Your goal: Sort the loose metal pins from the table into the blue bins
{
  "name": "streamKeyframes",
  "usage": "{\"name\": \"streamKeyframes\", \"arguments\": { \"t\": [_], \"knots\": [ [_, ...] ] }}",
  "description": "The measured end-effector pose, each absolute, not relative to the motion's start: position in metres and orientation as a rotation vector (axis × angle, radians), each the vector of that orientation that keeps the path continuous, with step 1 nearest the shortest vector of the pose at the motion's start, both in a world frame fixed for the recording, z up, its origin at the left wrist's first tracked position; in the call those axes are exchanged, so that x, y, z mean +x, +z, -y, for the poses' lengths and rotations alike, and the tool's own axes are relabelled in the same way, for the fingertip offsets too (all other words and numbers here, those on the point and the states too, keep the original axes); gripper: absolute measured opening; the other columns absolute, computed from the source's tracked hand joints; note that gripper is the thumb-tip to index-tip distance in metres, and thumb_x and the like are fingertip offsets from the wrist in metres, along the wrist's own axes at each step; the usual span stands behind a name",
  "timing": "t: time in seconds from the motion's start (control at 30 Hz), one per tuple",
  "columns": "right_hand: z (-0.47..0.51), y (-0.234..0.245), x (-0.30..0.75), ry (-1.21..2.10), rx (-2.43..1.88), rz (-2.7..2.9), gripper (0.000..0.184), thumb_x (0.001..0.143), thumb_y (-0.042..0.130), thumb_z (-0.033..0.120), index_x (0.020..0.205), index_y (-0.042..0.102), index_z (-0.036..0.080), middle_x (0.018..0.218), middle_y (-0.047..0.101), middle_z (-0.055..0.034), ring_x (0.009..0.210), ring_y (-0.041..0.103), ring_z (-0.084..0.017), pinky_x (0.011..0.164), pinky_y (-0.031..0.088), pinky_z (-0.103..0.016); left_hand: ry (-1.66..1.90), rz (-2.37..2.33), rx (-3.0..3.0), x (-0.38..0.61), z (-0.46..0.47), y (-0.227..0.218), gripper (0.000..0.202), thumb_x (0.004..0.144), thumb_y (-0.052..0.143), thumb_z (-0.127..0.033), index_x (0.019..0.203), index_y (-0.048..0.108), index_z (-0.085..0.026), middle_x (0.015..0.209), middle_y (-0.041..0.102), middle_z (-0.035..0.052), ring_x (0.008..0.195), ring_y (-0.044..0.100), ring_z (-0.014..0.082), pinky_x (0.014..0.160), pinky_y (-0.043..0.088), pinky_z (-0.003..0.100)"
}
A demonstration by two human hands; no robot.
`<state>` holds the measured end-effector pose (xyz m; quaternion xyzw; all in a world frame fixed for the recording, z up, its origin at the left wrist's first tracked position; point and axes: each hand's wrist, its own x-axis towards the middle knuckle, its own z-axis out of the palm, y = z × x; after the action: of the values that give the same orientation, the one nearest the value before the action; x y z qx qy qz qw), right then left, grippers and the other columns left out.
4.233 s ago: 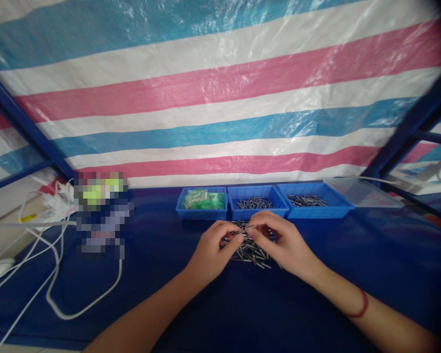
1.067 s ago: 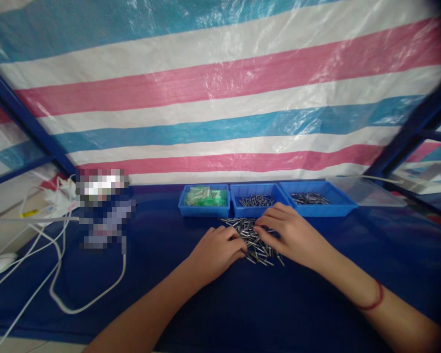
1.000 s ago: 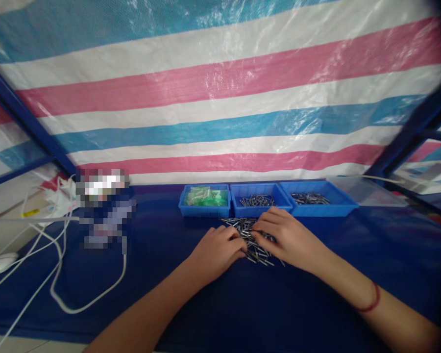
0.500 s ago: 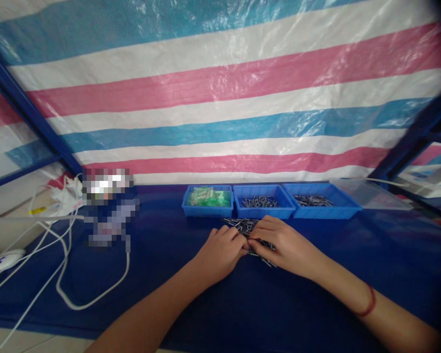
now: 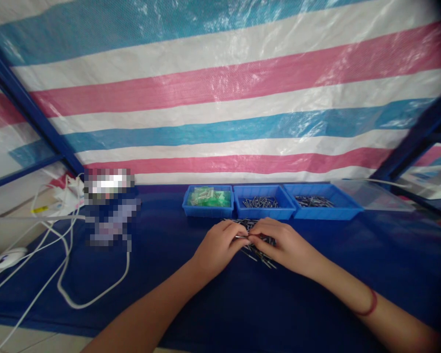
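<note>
Over a loose pile of thin dark metal pins [image 5: 266,261], which look like screws or nails, my two hands meet fingertip to fingertip. My left hand [image 5: 218,247] is closed in a pinch, and a slim shiny metal pin [image 5: 241,237] shows between its thumb and fingers. Thumb and forefinger of my right hand [image 5: 284,245] are pinched together at the pin's right end; what they hold is hidden. Part of the pile lies under the hands. Just behind it are a blue bin [image 5: 264,213] and another blue bin [image 5: 327,213], both holding similar metal pins.
A third blue bin [image 5: 208,212] holds green and clear packets. White cables [image 5: 77,307] and a white rounded device [image 5: 9,258] lie on the left of the blue table [image 5: 213,318]. A clear sheet [image 5: 375,195] lies right of the bins. A striped tarp [image 5: 224,93] hangs behind.
My left hand has turned and its fingers have drawn into a pinch, with a shiny pin now visible in them. My right hand stays nearly in place, fingers still pinched.
</note>
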<state>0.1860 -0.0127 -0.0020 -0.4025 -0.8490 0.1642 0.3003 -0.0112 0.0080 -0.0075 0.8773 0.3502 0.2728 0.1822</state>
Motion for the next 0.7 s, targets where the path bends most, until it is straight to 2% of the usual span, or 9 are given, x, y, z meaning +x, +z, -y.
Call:
{"name": "streamKeyframes", "arguments": {
  "t": [0.13,0.33,0.57,0.7],
  "knots": [
    [0.0132,-0.0002,0.1869,0.499,-1.098,2.174,0.017,0.091,0.046,0.025,0.079,0.057,0.019,0.073,0.058,-0.0019,0.067,0.053,-0.014,0.062,0.041,-0.027,0.834,-0.981,2.404,-0.0105,-0.007,-0.007,0.014,0.085,0.061,-0.03,0.092,0.062,-0.018,0.093,0.065,0.0024,0.088,0.06,0.0156,0.081,0.045,0.025],
    [0.0127,0.001,0.1885,0.462,-1.03,2.122,0.016,0.092,0.042,0.025,0.083,0.054,0.019,0.078,0.056,-0.0032,0.072,0.054,-0.015,0.067,0.043,-0.028,0.859,-0.99,2.414,-0.0103,-0.006,-0.0033,0.019,0.093,0.047,-0.023,0.101,0.063,-0.018,0.1,0.067,0.0046,0.094,0.06,0.0164,0.086,0.044,0.027],
    [0.0142,-0.0011,0.1867,0.504,-1.06,1.94,0.013,0.088,0.053,0.031,0.085,0.057,0.019,0.074,0.054,-0.0018,0.067,0.051,-0.014,0.06,0.042,-0.027,0.878,-1.004,2.255,-0.009,-0.0052,-0.002,0.018,0.091,0.048,-0.025,0.093,0.064,-0.017,0.091,0.068,0.0033,0.084,0.061,0.015,0.076,0.044,0.023],
    [0.0154,-0.0013,0.1844,0.593,-1.062,1.849,0.016,0.087,0.054,0.031,0.079,0.059,0.019,0.072,0.057,-0.0024,0.069,0.053,-0.015,0.063,0.043,-0.028,0.924,-1.008,2.133,-0.0068,-0.0024,-0.0023,0.017,0.09,0.05,-0.025,0.091,0.065,-0.016,0.088,0.068,0.0022,0.078,0.06,0.0134,0.072,0.043,0.021]
  ]
}}
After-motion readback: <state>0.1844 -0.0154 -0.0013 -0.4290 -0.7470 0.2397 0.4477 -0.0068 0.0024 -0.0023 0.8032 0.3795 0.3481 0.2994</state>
